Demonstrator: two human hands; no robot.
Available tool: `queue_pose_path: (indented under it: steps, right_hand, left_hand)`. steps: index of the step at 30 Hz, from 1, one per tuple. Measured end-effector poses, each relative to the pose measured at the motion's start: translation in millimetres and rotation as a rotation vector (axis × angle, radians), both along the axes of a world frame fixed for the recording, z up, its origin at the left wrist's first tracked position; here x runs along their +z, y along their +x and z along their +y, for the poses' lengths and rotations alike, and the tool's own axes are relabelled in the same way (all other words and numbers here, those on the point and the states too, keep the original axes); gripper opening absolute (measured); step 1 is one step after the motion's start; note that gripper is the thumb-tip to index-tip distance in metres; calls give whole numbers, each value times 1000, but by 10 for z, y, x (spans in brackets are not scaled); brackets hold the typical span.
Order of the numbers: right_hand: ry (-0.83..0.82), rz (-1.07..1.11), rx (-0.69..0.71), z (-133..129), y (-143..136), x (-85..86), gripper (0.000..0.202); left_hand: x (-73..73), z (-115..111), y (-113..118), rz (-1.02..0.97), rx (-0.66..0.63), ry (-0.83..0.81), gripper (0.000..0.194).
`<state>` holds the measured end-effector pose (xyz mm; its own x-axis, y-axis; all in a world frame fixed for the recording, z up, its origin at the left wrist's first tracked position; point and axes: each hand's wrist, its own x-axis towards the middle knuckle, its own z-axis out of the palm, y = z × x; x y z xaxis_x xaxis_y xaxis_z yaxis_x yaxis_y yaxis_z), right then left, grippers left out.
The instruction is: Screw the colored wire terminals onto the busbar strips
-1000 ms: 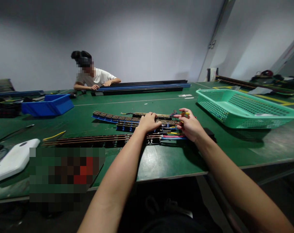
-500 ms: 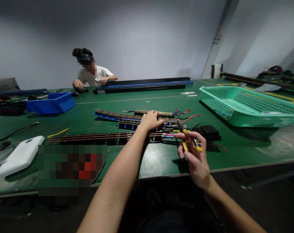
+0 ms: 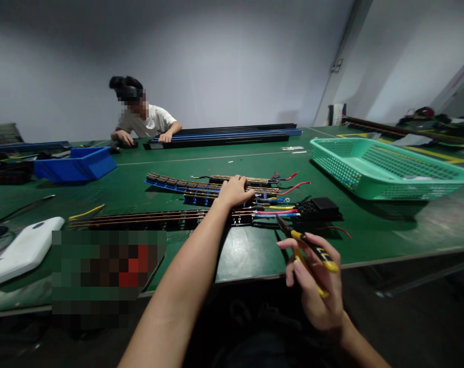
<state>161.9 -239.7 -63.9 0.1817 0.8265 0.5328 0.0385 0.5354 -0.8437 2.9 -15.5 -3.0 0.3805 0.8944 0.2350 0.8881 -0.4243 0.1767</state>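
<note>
My left hand (image 3: 235, 192) lies across several long slotted strips (image 3: 170, 183) with copper-coloured rods along them, its fingers bent over their far side. The fingertips are partly hidden. Under my wrist runs a longer dark strip (image 3: 139, 219) with the same rods. Its right end carries red, blue and yellow wires (image 3: 280, 211), which lead to a black block-shaped part (image 3: 319, 208). In my right hand (image 3: 322, 294) are pliers (image 3: 318, 251) with yellow-and-black handles. Their dark jaws point up and left, just in front of the wires, and look slightly apart.
A green mesh basket (image 3: 385, 186) stands on the right, a blue bin (image 3: 76, 166) on the left. A white device (image 3: 28, 250) lies near the left front edge. Across the table a person (image 3: 151, 120) leans over long black and blue profiles (image 3: 224, 135).
My right hand has drawn the pliers back from the wires, down and toward me, and the wires and black part show more fully. My left hand stays on the strips.
</note>
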Motion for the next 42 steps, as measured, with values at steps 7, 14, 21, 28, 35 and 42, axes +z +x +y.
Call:
queue_pose_path:
  steps: [7,14,21,28,35,42]
  right_hand:
    - [-1,7,58,46,67,9,50]
    - [-105,-329,76,295,78,105,49]
    - [165,-876,-12,362,79,74,55]
    - [-78,-815,123,349,99,168,53]
    - [-305,-226,327,308,44,252,41]
    - [-397,567,251,336,3,279,55]
  left_hand:
    - [5,2,4,3,-3,-10,40]
    - [13,-10,18,5,8,-14,40]
    - [33,-22,23,20,11,-20,42]
    - [18,-13,20,22,11,-5,41]
    - [-7,6,13,7,3,10,41]
    - [21,-13,19,22,13,-7,40]
